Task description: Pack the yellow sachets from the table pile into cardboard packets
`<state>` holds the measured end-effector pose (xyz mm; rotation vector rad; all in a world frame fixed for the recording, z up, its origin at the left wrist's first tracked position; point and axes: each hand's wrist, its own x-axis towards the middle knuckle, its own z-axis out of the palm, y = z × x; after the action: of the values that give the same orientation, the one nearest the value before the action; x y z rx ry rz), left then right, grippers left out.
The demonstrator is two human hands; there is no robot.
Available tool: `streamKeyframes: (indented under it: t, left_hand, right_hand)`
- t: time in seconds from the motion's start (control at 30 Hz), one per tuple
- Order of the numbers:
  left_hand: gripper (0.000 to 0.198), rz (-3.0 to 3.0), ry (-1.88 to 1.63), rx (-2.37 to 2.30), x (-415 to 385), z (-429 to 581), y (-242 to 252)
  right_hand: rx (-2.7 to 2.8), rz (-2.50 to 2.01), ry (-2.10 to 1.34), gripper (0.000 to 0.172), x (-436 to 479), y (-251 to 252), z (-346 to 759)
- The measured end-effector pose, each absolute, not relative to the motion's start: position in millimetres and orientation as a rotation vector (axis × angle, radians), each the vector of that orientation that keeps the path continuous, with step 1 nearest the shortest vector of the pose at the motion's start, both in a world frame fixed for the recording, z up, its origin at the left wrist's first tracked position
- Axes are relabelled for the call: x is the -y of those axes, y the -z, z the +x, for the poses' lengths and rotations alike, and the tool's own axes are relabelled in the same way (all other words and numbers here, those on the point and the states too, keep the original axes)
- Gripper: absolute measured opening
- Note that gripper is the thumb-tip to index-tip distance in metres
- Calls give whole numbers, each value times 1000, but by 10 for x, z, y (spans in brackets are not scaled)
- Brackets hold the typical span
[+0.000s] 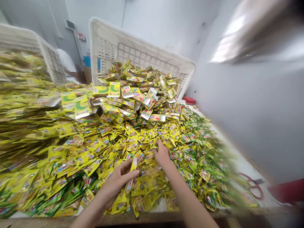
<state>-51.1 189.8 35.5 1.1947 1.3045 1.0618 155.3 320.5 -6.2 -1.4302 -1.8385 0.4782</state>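
Note:
My left hand (120, 175) is closed around a narrow yellow carton (133, 166), held upright on edge between thumb and fingers, its white end flap pointing up. To its right, my right hand (162, 155) reaches into a heap of small yellow sachets (133, 139). Its thumb and fingers are curled together on a yellow sachet (155, 144), mostly covered by the fingertips. Green sachets (190, 156) lie mixed in on the right side of the heap. Behind the hands, yellow and green cartons (128, 103) with open white flaps spill toward the sachets.
A white plastic crate (147, 52), tipped on its side, holds the cartons. A second white crate (47, 60) with more yellow packs stands at left. Red-handled scissors (255, 188) lie at the table's right edge, near a red object (288, 191). A person's white sleeve (66, 61) shows behind.

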Motion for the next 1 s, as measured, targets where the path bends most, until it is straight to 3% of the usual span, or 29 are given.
streamKeyframes:
  t: [0.07,0.17,0.33,0.53,0.7,0.8,1.0]
  left_hand:
    - [39,808,-1086,-1026,-1729,-328,-167]
    - [36,509,-1112,-891,-1639,-148,-40]
    - [37,688,-1155,-1016,-1697,-9,58]
    - [34,859,-1261,-1163,-1696,4,367]
    - [42,868,-1282,-1151,-1639,9,395]
    - [35,914,-1207,-1095,-1596,-26,342]
    - [19,913,-1241,-978,-1491,-85,365]
  right_hand:
    - [1821,-1394,-519,32,-3110,-43,1571]
    - [1774,-1247,-711,36,-2889,-212,1559]
    - [1643,-960,-1137,29,-2477,-168,1434]
    - [1769,-1135,-1082,27,-2278,60,1507]
    - [2039,-1053,-1123,17,-2279,-165,1611]
    - [2206,-949,-1036,14,-2300,-304,1604]
    - [2113,-969,-870,28,-2279,-225,1473]
